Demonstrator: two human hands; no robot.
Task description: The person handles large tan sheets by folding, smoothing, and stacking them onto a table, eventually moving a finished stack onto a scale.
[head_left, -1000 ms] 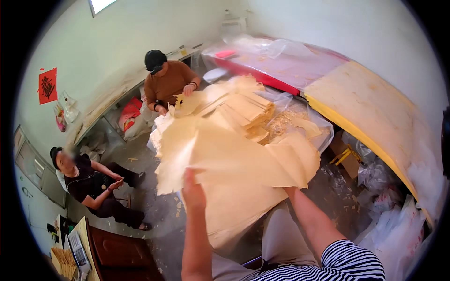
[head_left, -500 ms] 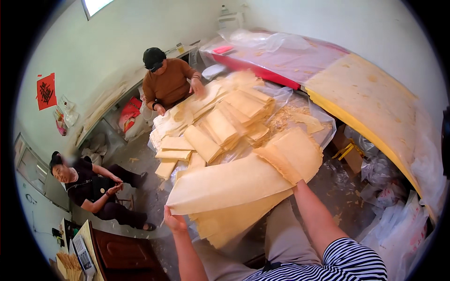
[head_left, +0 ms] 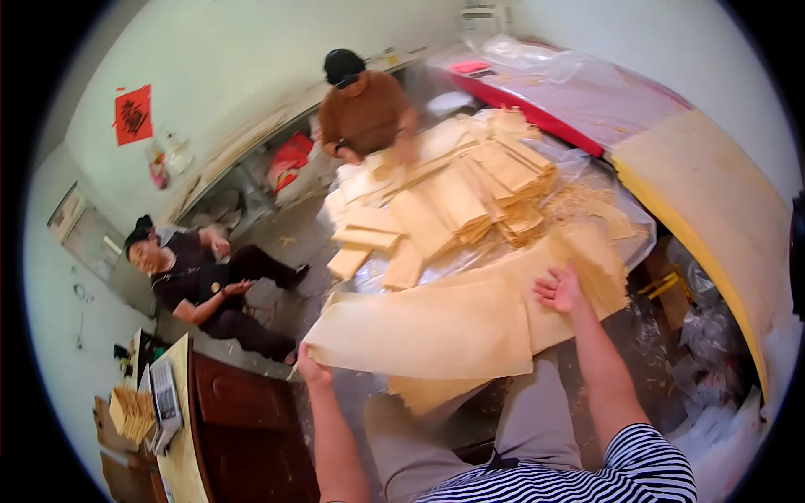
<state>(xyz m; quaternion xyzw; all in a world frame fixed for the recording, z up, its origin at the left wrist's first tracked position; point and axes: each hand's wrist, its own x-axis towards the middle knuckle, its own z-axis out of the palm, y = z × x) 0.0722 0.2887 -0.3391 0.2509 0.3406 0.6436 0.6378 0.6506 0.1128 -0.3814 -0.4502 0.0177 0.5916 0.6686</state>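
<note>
My left hand (head_left: 314,367) is closed on the left end of a long, thin, pale-yellow sheet (head_left: 419,331) that looks like tofu skin. The sheet stretches over my lap, and its right edge lies just short of my right hand (head_left: 560,291). That hand is open, palm turned up and fingers apart, over more yellow sheets (head_left: 579,251) with ragged edges. Another sheet (head_left: 436,394) hangs below the held one. Beyond lie several folded sheet bundles (head_left: 428,226), heaped on a plastic-covered table (head_left: 369,277).
Across the table a person in a brown top (head_left: 365,113) handles sheets. Another person in dark clothes (head_left: 201,277) sits at the left. A wooden cabinet (head_left: 243,419) bears a scale (head_left: 165,398). On the right stand a long sheet-covered bench (head_left: 704,184) and plastic bags (head_left: 713,444).
My right hand has let go of the sheet's right end and moved farther out, opening. The long sheet now lies flatter. My view has turned left; the seated person's hands have moved apart.
</note>
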